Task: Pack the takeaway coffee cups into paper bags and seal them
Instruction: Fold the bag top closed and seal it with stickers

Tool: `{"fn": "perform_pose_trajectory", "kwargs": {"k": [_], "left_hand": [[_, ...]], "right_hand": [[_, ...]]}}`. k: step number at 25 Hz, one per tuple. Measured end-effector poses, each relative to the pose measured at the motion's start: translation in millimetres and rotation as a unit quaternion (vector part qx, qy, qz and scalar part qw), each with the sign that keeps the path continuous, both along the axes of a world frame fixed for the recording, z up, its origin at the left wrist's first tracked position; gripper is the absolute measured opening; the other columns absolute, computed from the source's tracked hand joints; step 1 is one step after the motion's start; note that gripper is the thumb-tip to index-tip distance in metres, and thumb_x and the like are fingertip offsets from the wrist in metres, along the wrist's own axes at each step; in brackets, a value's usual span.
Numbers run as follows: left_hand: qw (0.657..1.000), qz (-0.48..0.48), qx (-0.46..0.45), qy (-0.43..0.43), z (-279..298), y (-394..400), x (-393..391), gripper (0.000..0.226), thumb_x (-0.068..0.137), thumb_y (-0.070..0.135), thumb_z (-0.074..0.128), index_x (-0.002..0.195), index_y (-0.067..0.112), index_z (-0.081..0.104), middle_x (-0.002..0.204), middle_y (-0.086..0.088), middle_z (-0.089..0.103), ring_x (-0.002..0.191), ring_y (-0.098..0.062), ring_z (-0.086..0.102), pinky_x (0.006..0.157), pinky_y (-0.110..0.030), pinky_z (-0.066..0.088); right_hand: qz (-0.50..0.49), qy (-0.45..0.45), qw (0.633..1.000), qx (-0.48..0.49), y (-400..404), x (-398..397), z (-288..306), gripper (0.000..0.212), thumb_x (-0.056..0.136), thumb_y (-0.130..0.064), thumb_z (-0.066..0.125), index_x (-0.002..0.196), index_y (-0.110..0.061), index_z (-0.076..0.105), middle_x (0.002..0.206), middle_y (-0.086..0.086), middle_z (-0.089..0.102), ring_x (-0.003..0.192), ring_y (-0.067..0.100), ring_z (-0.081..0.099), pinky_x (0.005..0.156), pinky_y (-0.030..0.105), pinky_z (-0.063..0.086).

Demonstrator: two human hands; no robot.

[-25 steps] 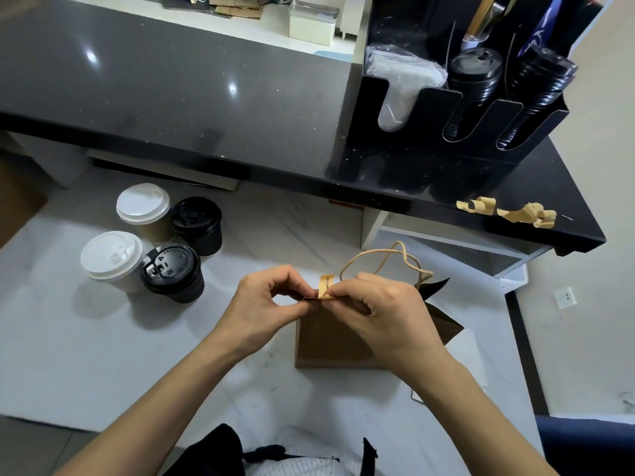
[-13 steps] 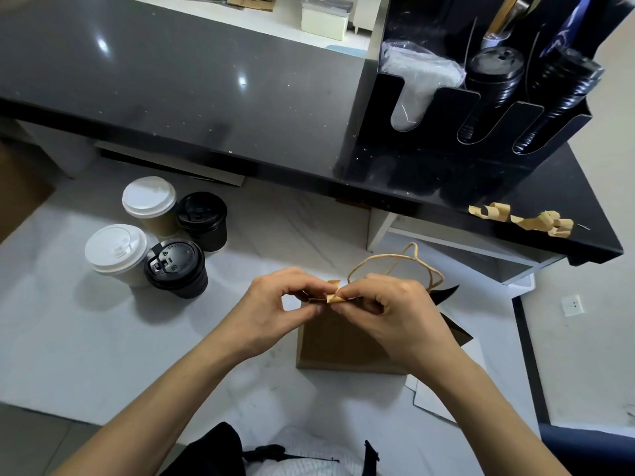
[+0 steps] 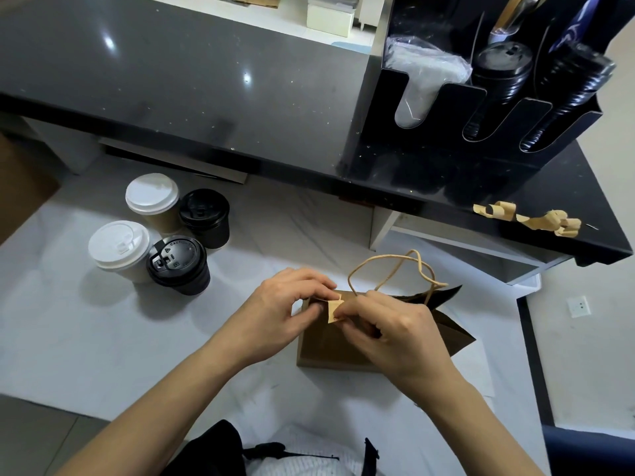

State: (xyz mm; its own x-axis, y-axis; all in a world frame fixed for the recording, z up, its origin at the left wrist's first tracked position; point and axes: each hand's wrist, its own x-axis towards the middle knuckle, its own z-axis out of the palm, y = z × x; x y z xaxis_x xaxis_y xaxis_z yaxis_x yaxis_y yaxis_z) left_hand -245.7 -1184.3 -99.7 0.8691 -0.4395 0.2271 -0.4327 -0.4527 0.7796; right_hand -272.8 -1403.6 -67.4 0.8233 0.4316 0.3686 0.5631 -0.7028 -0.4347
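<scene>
1. Nearest us, our right hand (image 3: 391,328) has its fingers curled, thumb and fingertips pinching a small tan sticker (image 3: 334,310) at the top edge of the brown paper bag (image 3: 330,345).
2. Our left hand (image 3: 285,314) faces it, fingers bent, pinching the bag's top edge just beside the sticker.
3. The bag stands on the white worktop (image 3: 103,338), its mouth pressed together under our hands; its twine handles (image 3: 395,266) loop up behind our fingers.
4. To the left, well apart from the bag, four lidded coffee cups (image 3: 161,235) stand clustered: two with white lids, two with black.
5. Beyond, on the dark raised counter (image 3: 206,97), curled tan backing strips (image 3: 529,218) lie near the right edge.
6. Farthest back, a black organiser (image 3: 457,108) holds stacks of lids.
</scene>
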Motion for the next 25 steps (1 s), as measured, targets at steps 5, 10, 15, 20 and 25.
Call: {"fn": "perform_pose_trajectory", "kwargs": {"k": [5,10,15,20,25], "left_hand": [[0.998,-0.003,0.063,-0.024,0,1,0,0.026,0.098,0.030,0.052,0.115,0.027,0.071,0.110,0.020,0.068,0.102,-0.004,0.055,0.090,-0.021,0.046],[0.997,-0.011,0.076,-0.018,-2,2,1,0.032,0.099,0.034,0.048,0.119,0.026,0.071,0.117,0.019,0.067,0.105,-0.006,0.056,0.093,-0.021,0.044],[0.997,-0.005,0.067,-0.023,-5,4,1,0.033,0.099,0.036,0.050,0.122,0.027,0.071,0.117,0.020,0.070,0.107,-0.006,0.057,0.093,-0.024,0.048],[0.996,-0.009,0.085,-0.020,-1,2,1,0.032,0.098,0.036,0.049,0.121,0.029,0.070,0.111,0.020,0.070,0.104,-0.004,0.056,0.091,-0.025,0.049],[0.990,-0.011,0.134,-0.038,14,-6,-1,0.029,0.098,0.047,0.047,0.119,0.037,0.064,0.102,0.024,0.067,0.098,-0.006,0.056,0.086,-0.029,0.049]], "right_hand": [[-0.002,-0.106,0.993,-0.054,0,-6,-11,0.014,0.100,-0.020,0.061,0.093,-0.017,0.073,0.072,-0.003,0.051,0.053,0.019,0.047,0.043,0.036,0.042],[-0.008,-0.151,0.984,-0.095,1,-8,-14,0.006,0.097,-0.016,0.068,0.096,-0.017,0.074,0.073,-0.001,0.049,0.054,0.021,0.045,0.045,0.033,0.038],[-0.011,-0.149,0.981,-0.125,-1,-3,-17,0.013,0.101,-0.027,0.063,0.106,-0.024,0.074,0.079,-0.004,0.061,0.056,0.020,0.052,0.048,0.034,0.044],[-0.021,-0.152,0.978,-0.143,-3,-10,-22,0.018,0.095,-0.038,0.068,0.108,-0.026,0.075,0.075,-0.005,0.059,0.053,0.020,0.055,0.044,0.032,0.041],[-0.037,-0.154,0.975,-0.155,0,-16,-23,0.016,0.095,-0.039,0.066,0.100,-0.028,0.076,0.071,-0.006,0.055,0.051,0.017,0.054,0.045,0.030,0.037]]}}
